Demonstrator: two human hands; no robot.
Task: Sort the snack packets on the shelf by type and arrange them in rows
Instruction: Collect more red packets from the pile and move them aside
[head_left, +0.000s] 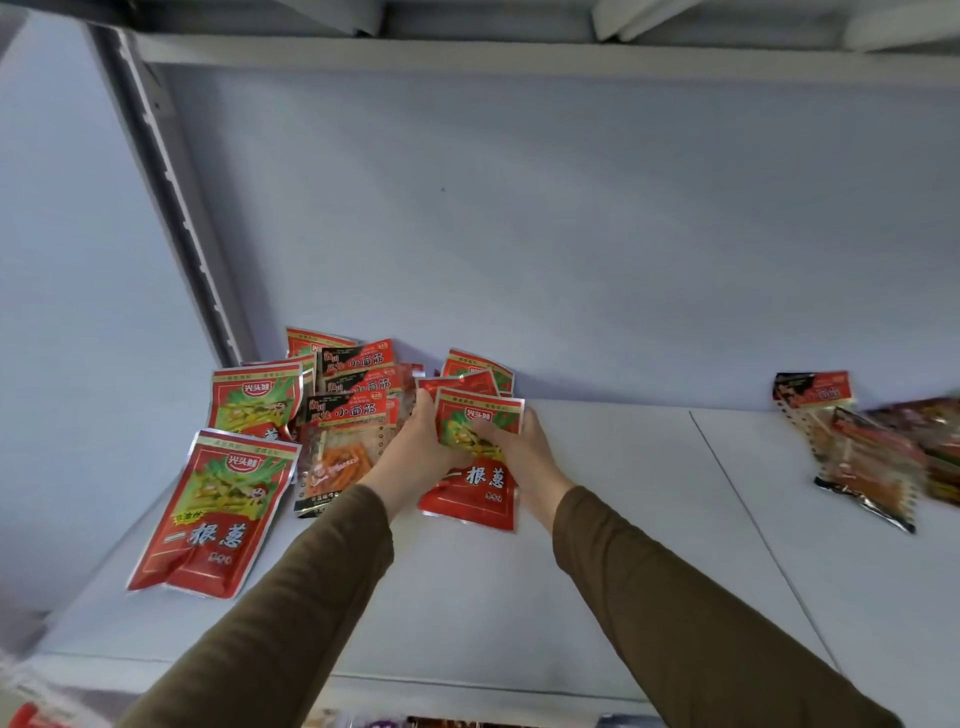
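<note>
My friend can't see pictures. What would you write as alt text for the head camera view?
Two hands, the left hand and the right hand, grip a red snack packet on a white shelf. More red packets and black-topped packets lie in a pile at the left, and a few other packets lie far right.

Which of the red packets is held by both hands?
The red packet right of the pile: the left hand and right hand grip its upper part. The other red packets lie untouched.

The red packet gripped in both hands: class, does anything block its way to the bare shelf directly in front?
Nothing visible does. Both the left hand and right hand grip the red packet, and the shelf before it shows bare.
</note>
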